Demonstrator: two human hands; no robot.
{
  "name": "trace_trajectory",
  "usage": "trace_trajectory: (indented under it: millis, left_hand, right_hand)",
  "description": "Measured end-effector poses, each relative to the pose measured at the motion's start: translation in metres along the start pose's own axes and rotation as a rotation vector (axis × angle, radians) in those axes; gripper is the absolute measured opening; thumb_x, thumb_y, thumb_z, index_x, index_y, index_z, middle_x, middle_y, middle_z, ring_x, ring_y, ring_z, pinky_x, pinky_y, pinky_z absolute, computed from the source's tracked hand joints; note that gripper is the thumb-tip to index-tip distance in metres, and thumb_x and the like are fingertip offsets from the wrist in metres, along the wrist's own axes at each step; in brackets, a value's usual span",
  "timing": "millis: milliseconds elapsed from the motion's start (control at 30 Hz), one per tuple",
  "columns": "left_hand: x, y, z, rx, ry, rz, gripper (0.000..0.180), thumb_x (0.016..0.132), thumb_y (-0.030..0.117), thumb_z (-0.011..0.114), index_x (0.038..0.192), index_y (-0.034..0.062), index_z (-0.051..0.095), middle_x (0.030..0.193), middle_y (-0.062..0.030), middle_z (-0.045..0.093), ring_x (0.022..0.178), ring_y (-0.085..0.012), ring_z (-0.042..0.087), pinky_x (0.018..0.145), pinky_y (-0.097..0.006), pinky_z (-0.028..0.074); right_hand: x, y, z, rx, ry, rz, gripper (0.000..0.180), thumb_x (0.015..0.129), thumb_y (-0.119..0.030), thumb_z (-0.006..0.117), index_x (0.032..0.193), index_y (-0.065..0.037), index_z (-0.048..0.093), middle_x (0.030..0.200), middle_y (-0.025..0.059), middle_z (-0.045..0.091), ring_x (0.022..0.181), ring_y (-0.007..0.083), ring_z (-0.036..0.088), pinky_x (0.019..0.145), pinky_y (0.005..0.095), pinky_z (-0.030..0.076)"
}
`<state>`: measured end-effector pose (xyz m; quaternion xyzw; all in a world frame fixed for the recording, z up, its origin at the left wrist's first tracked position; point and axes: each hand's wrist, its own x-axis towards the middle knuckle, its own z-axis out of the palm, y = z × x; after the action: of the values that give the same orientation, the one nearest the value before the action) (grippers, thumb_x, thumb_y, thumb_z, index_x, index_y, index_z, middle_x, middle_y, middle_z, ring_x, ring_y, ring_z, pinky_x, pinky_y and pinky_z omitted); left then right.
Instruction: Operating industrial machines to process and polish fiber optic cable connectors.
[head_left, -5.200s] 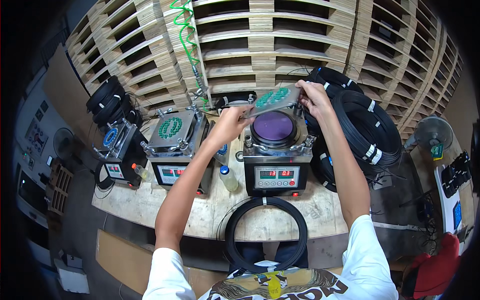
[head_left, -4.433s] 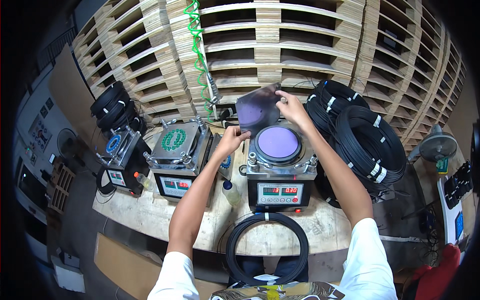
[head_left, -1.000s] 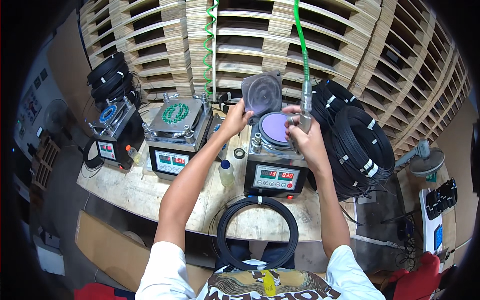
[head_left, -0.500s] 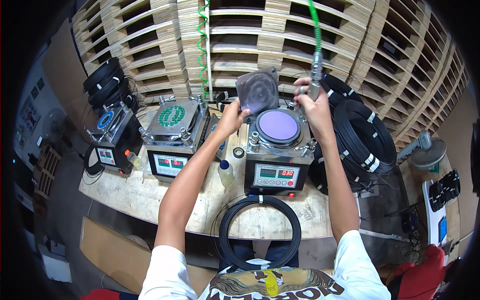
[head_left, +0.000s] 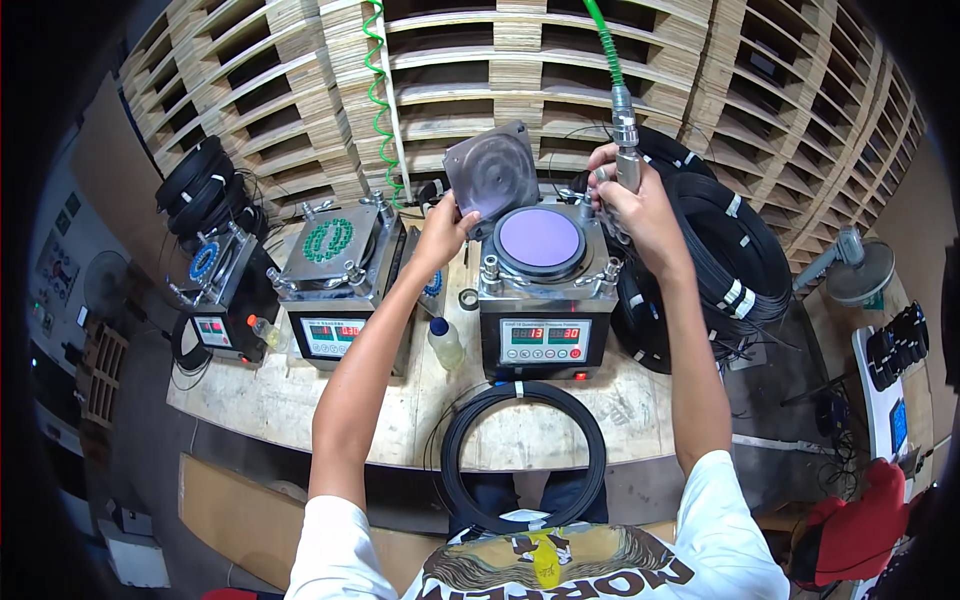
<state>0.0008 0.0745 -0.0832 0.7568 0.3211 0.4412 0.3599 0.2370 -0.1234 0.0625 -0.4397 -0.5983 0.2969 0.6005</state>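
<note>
With my left hand [head_left: 441, 235], thumb on its near edge, I grip a square grey metal plate [head_left: 493, 172] that stands tilted, its face marked with a round ring. My right hand [head_left: 645, 205] is closed around a metal air tool [head_left: 627, 165] on a green coiled hose [head_left: 607, 50]; its tip is hidden by the hand. Between and below both hands sits a round purple disc [head_left: 541, 240] in a dark ring, on top of a boxy metal machine [head_left: 545, 340] with a lit display. Metal posts stand at the machine's corners.
Two similar machines stand left, the nearer topped by a plate with green pieces [head_left: 328, 240]. A blue-capped bottle [head_left: 446, 347] and a small dark ring [head_left: 468, 299] lie between. A black cable coil [head_left: 455, 440] overhangs the front edge; larger coils [head_left: 745, 250] are right. Wooden pallets rise behind.
The view has shifted slightly, moving the scene a little left. My left hand still holds the tilted plate and my right hand the air tool. The machine's display reads differently.
</note>
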Motion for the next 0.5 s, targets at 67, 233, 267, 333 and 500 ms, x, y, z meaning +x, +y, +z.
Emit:
trace_trajectory:
  millis: [67, 233, 267, 333, 500]
  left_hand:
    - [-0.010, 0.003, -0.003, 0.029, 0.069, 0.026, 0.032, 0.091, 0.006, 0.070, 0.115, -0.0020, 0.051, 0.089, -0.0151, 0.070, 0.077, -0.0175, 0.066, 0.071, -0.033, 0.052]
    - [-0.008, 0.018, -0.010, 0.103, 0.042, -0.018, 0.036, 0.093, 0.010, 0.069, 0.118, -0.0014, 0.046, 0.099, -0.0193, 0.070, 0.090, -0.0223, 0.070, 0.074, -0.036, 0.054]
    - [-0.011, 0.020, -0.006, 0.102, 0.035, -0.017, 0.036, 0.093, 0.010, 0.069, 0.118, -0.0014, 0.046, 0.099, -0.0193, 0.070, 0.090, -0.0223, 0.070, 0.074, -0.036, 0.054]
    - [-0.016, 0.040, -0.004, 0.106, 0.241, 0.044, 0.039, 0.092, 0.012, 0.069, 0.121, -0.0032, 0.046, 0.105, -0.0196, 0.065, 0.091, -0.0251, 0.068, 0.075, -0.035, 0.053]
    - [-0.023, 0.115, 0.014, 0.316, 0.035, 0.462, 0.034, 0.085, 0.014, 0.075, 0.112, 0.0013, 0.059, 0.112, -0.0166, 0.057, 0.103, -0.0329, 0.057, 0.091, -0.041, 0.048]
  right_hand:
    - [-0.015, -0.011, -0.003, 0.037, -0.032, 0.080, 0.022, 0.084, -0.001, 0.052, 0.105, -0.004, 0.058, 0.088, 0.0018, 0.058, 0.079, 0.0097, 0.057, 0.073, 0.0254, 0.049]
    - [-0.027, 0.001, -0.023, -0.056, 0.011, 0.108, 0.019, 0.085, -0.002, 0.053, 0.102, -0.004, 0.060, 0.087, 0.0020, 0.058, 0.076, 0.0091, 0.056, 0.069, 0.0243, 0.048]
    - [-0.026, 0.009, -0.035, -0.114, -0.008, 0.125, 0.021, 0.085, -0.001, 0.053, 0.104, -0.004, 0.061, 0.088, 0.0019, 0.058, 0.078, 0.0088, 0.055, 0.073, 0.0248, 0.048]
    - [-0.035, 0.000, -0.027, -0.092, 0.040, 0.130, 0.022, 0.085, -0.001, 0.053, 0.105, -0.005, 0.061, 0.088, 0.0014, 0.057, 0.079, 0.0086, 0.055, 0.074, 0.0250, 0.048]
    - [-0.052, -0.005, -0.028, -0.056, 0.046, 0.156, 0.022, 0.088, -0.005, 0.055, 0.109, -0.004, 0.061, 0.087, -0.0001, 0.056, 0.079, 0.0081, 0.054, 0.077, 0.0248, 0.047]
